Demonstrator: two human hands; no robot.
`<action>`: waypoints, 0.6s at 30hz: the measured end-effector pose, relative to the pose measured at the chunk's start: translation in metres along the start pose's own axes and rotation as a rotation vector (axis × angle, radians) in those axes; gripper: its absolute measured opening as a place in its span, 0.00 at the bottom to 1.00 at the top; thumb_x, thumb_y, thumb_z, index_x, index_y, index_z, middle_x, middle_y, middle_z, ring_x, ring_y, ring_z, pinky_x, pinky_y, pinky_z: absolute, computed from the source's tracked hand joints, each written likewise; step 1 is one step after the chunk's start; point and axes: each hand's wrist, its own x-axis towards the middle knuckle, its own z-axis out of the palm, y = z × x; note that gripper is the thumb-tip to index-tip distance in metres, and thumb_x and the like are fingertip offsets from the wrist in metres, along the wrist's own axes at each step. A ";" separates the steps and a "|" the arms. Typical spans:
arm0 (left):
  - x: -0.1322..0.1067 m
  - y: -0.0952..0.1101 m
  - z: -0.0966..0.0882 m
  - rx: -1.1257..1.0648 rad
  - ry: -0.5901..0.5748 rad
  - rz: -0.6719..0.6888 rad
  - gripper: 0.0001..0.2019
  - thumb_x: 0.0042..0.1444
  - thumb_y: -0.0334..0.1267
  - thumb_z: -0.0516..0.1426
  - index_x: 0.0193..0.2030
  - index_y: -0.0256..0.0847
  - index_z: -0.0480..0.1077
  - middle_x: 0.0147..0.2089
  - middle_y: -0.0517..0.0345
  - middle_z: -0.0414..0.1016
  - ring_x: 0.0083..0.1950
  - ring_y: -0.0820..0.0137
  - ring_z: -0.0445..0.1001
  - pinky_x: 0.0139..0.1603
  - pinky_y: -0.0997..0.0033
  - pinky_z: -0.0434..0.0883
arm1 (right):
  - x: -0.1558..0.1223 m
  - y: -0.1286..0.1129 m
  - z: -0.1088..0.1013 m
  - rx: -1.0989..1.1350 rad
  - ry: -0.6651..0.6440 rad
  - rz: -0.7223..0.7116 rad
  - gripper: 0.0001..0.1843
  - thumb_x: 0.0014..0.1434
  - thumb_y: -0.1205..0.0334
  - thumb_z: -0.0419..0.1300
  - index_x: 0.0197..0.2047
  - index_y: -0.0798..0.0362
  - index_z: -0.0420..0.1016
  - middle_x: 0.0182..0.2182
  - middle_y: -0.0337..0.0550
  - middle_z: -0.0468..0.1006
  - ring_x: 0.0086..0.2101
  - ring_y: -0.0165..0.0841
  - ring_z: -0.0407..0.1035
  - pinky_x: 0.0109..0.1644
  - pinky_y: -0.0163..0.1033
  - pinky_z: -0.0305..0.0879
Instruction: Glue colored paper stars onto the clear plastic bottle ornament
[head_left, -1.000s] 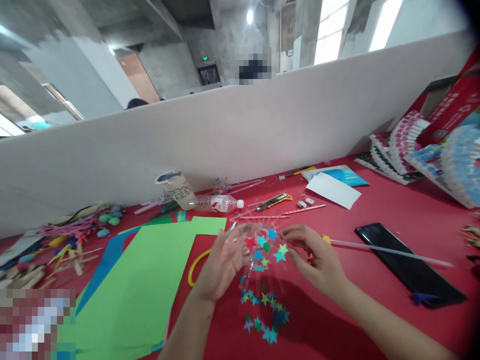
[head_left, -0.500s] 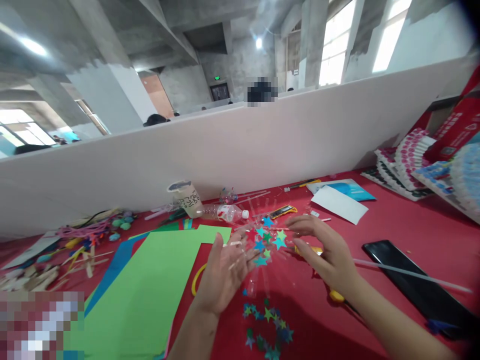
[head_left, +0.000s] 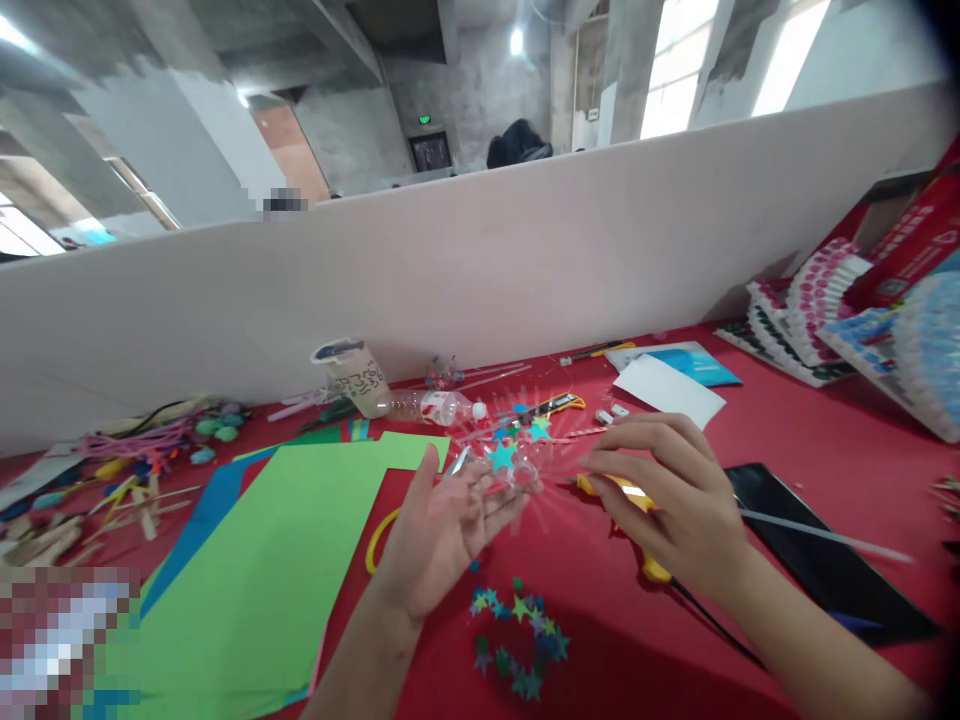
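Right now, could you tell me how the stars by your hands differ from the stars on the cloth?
The raised stars sit on a clear piece at the fingertips of the left hand; the cloth stars lie loose on the red cloth. Only a few raised stars show, mostly teal; the cloth stars are many, in mixed colours. Both are small flat stars.

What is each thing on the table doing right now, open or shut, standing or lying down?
left hand, open, palm up under the clear starry piece
right hand, above yellow scissors, grip unclear
bottle, lying down, capped
phone, screen dark
loose stars, in a heap
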 end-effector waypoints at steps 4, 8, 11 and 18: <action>0.001 -0.003 0.003 -0.012 -0.052 -0.074 0.29 0.62 0.53 0.42 0.48 0.25 0.68 0.54 0.35 0.70 0.60 0.50 0.65 0.65 0.53 0.53 | 0.000 -0.001 0.002 -0.009 -0.054 0.013 0.11 0.53 0.73 0.61 0.41 0.54 0.75 0.38 0.46 0.73 0.40 0.37 0.65 0.47 0.47 0.63; 0.001 -0.005 0.007 -0.020 -0.079 -0.112 0.32 0.62 0.53 0.41 0.55 0.22 0.62 0.60 0.32 0.64 0.61 0.48 0.62 0.65 0.53 0.52 | -0.001 0.001 0.002 -0.034 -0.105 0.022 0.12 0.55 0.71 0.61 0.43 0.52 0.76 0.41 0.46 0.71 0.42 0.38 0.64 0.49 0.48 0.61; 0.002 -0.006 0.008 -0.023 -0.080 -0.139 0.35 0.62 0.55 0.40 0.59 0.20 0.57 0.61 0.30 0.61 0.62 0.47 0.61 0.65 0.52 0.51 | -0.001 0.002 0.000 -0.047 -0.116 0.018 0.10 0.55 0.71 0.61 0.41 0.53 0.76 0.41 0.46 0.71 0.43 0.38 0.63 0.49 0.48 0.60; 0.005 -0.007 0.007 0.019 -0.105 -0.163 0.35 0.62 0.55 0.38 0.58 0.20 0.58 0.60 0.29 0.62 0.60 0.49 0.63 0.62 0.54 0.55 | 0.001 -0.001 -0.002 -0.046 -0.081 0.037 0.10 0.54 0.72 0.62 0.40 0.53 0.76 0.40 0.46 0.71 0.43 0.38 0.62 0.48 0.47 0.61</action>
